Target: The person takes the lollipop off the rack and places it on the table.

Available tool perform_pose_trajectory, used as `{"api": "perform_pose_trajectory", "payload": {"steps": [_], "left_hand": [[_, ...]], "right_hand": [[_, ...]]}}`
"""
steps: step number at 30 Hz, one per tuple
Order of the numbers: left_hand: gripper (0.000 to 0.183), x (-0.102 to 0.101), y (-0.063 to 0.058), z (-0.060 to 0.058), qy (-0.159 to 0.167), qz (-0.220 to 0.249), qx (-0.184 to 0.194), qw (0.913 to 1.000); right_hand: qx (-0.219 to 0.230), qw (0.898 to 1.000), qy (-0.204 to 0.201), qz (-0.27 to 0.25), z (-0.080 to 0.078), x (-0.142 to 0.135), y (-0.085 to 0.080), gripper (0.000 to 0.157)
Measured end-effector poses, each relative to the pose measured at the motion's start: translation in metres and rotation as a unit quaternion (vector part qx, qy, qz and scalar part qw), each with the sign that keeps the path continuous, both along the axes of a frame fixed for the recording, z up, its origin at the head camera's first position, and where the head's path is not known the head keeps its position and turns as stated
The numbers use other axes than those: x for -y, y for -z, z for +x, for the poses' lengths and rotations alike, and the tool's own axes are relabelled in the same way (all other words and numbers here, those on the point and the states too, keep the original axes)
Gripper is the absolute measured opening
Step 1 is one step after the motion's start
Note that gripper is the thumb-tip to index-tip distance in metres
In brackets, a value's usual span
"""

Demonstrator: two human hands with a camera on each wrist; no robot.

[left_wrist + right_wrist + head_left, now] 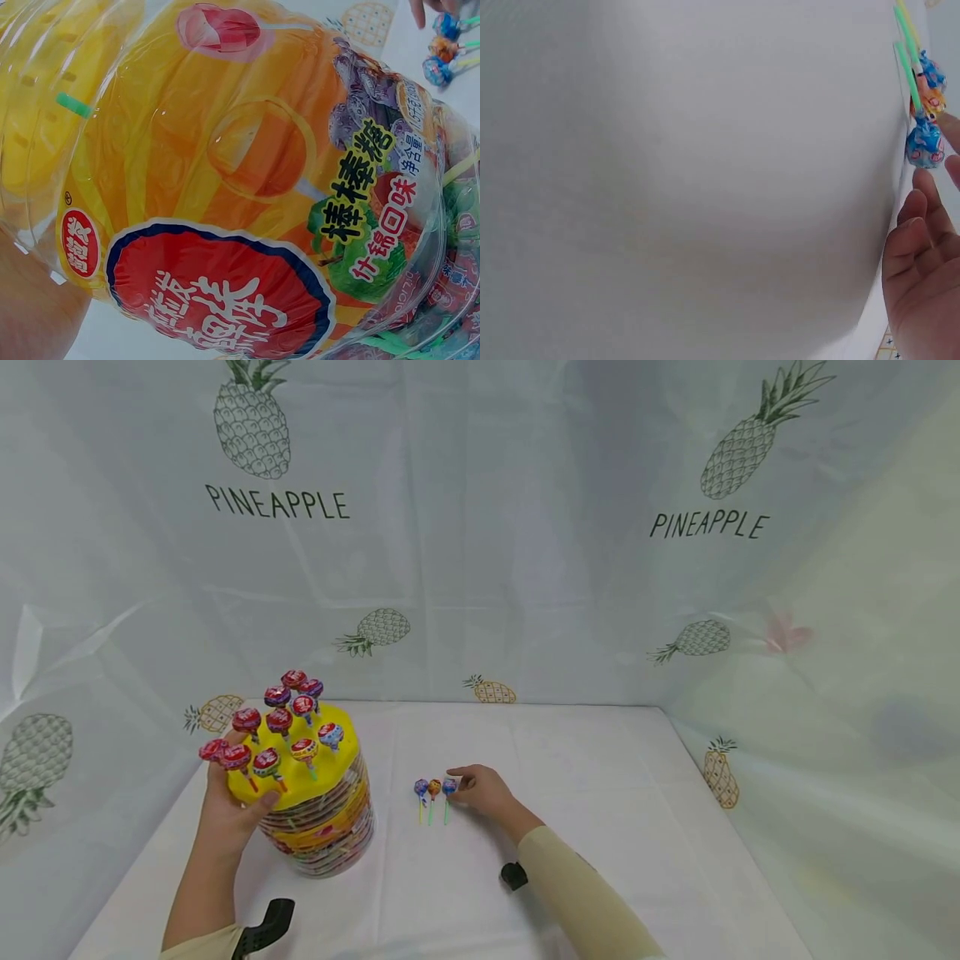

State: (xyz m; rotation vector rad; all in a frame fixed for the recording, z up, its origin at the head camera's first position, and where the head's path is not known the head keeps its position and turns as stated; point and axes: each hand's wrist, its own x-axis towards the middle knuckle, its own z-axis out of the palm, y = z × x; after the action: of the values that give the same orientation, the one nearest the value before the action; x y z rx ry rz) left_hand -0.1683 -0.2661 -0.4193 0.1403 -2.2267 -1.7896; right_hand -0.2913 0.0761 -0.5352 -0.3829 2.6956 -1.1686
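Observation:
My left hand grips a clear plastic jar at its yellow lid, thumb on the near side; the far fingers are partly hidden. The jar leans, and several wrapped lollipops stand upright in the lid. On its side an orange and yellow printed label faces the left wrist camera. Beside the jar, three lollipops lie in a row: a blue one, an orange one and another blue one. Around that rightmost candy, my right hand has its fingers spread, close to the wrapper.
A white cloth covers the table. Behind it hangs a pale curtain printed with pineapples, which also runs along both sides. More wrapped candies show through the jar's wall in the left wrist view.

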Motion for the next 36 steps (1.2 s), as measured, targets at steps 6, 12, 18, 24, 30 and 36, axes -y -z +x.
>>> {"api": "perform_pose_trajectory", "payload": {"steps": [6, 12, 18, 24, 30, 36], "left_hand": [[0.084, -0.001, -0.001, 0.000, -0.004, -0.006, -0.003, 1.0000], [0.086, -0.001, 0.000, 0.000, -0.007, -0.010, 0.011, 0.9999], [0.085, -0.001, 0.000, 0.000, -0.006, -0.005, 0.010, 0.9999], [0.084, -0.001, -0.001, -0.001, -0.005, -0.005, 0.005, 1.0000], [0.084, -0.001, 0.000, -0.001, -0.004, -0.011, 0.005, 0.9999], [0.086, 0.001, 0.001, -0.001, -0.003, -0.012, 0.002, 0.9999]], "right_hand": [[0.001, 1.000, 0.009, 0.007, 0.001, 0.001, 0.003, 0.038], [-0.016, 1.000, 0.017, 0.020, 0.001, 0.005, 0.005, 0.038], [-0.021, 0.999, 0.016, 0.024, 0.002, 0.006, 0.006, 0.038], [-0.028, 0.999, 0.009, 0.019, 0.002, 0.004, 0.004, 0.040], [-0.034, 0.999, 0.010, 0.019, -0.003, 0.001, 0.000, 0.042], [-0.041, 0.997, 0.001, -0.062, -0.003, 0.003, -0.033, 0.044]]}}
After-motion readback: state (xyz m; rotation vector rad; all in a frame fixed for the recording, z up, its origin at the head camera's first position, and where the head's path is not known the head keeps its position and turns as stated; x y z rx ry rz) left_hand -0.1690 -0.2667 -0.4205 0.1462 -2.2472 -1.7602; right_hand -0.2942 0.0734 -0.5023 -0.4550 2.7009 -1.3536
